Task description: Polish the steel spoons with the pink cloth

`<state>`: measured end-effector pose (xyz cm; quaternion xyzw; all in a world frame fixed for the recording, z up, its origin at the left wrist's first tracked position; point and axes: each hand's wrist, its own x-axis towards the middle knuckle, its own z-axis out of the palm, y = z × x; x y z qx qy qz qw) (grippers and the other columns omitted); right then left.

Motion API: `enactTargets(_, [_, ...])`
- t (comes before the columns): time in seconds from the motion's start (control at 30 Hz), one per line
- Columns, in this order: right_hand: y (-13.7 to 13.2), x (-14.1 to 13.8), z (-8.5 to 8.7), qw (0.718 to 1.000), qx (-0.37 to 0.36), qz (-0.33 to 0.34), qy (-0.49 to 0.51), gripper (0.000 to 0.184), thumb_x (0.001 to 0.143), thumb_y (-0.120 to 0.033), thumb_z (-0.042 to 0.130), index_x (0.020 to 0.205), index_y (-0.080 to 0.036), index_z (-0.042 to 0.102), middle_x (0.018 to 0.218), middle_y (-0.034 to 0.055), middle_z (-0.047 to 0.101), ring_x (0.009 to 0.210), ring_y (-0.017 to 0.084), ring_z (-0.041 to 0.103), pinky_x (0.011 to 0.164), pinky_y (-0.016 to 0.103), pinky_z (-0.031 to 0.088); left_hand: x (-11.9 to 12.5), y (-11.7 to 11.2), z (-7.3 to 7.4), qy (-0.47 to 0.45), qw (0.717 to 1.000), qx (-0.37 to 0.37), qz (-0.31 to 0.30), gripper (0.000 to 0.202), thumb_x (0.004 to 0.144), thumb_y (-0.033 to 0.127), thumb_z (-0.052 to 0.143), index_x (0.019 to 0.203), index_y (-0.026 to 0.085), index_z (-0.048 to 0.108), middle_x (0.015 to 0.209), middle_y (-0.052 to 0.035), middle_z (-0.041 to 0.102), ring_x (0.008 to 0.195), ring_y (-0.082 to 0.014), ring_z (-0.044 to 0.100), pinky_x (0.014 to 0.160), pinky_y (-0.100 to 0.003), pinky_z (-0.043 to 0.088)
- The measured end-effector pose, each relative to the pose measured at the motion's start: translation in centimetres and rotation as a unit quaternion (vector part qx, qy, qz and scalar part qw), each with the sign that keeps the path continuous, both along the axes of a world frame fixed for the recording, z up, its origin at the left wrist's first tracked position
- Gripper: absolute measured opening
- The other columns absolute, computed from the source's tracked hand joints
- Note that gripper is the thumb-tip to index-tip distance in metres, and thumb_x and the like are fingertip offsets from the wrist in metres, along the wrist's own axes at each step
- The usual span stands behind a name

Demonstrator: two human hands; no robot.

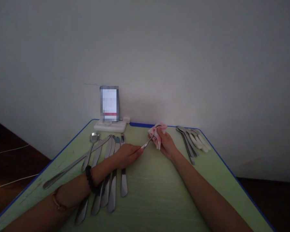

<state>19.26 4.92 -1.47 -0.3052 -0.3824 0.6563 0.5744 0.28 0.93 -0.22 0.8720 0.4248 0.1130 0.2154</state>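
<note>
Left hand: here it is, the left hand [128, 156] pinching a metal utensil [147, 143] by its handle!
Right hand: the right hand [168, 145] clutches a pink-and-white cloth [157, 137], bunched around the utensil's far end.
Utensil: slanting between both hands, above the tabletop [154, 190], tip hidden.
Left side: table knives [113, 191] fanned out, partly beneath the forearm.
Right corner: white-handled cutlery [197, 141] beside metal pieces [188, 147].

A green table [154, 199] bears knives [113, 193], a spoon [94, 138], more cutlery [195, 140] — plus a white stand [110, 127].
</note>
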Motion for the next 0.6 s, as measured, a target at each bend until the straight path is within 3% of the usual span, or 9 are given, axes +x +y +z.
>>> enactTargets(0.17, [-0.2,0.2,0.2,0.999,-0.010,0.035,-0.022,0.025,0.069,-0.039,0.068,0.078,-0.017,0.062,0.072,0.0013,0.066,0.068,0.014,0.060,0.070,0.027,0.050,0.1,0.1,0.0,0.000,1.000,-0.007,0.009,0.044,0.092,0.039,0.025,0.062,0.017,0.049,0.055,0.0005,0.049,0.054,-0.0125,0.047,0.056,-0.023,0.033])
enactTargets(0.27, [0.0,0.2,0.0,0.999,-0.028,0.022,-0.026,0.023,0.069,-0.037,0.067,0.081,-0.017,0.062,0.071,0.0016,0.067,0.067,0.015,0.062,0.065,0.027,0.052,0.3,0.1,0.0,-0.014,0.999,-0.019,0.028,0.042,0.092,0.038,0.024,0.061,0.018,0.046,0.055,0.0008,0.048,0.053,-0.0125,0.046,0.056,-0.024,0.032])
enactTargets(0.43, [0.6,0.4,-0.4,0.998,-0.055,-0.004,0.026,0.022,0.072,-0.037,0.065,0.084,-0.018,0.061,0.073,0.0022,0.068,0.064,0.015,0.063,0.060,0.027,0.054,0.7,0.2,-0.3,-0.086,0.992,-0.057,0.066,0.037,0.092,0.042,0.024,0.070,0.019,0.042,0.058,0.0032,0.047,0.053,-0.0116,0.045,0.054,-0.023,0.033])
enactTargets(0.6, [1.0,0.8,-0.3,0.997,-0.053,0.008,0.053,0.018,0.077,-0.033,0.060,0.087,-0.018,0.061,0.075,0.0032,0.068,0.069,0.016,0.064,0.063,0.027,0.055,0.5,0.3,-0.5,-0.149,0.985,-0.055,0.063,0.037,0.092,0.044,0.024,0.069,0.019,0.041,0.061,0.0033,0.047,0.057,-0.0116,0.045,0.058,-0.023,0.036])
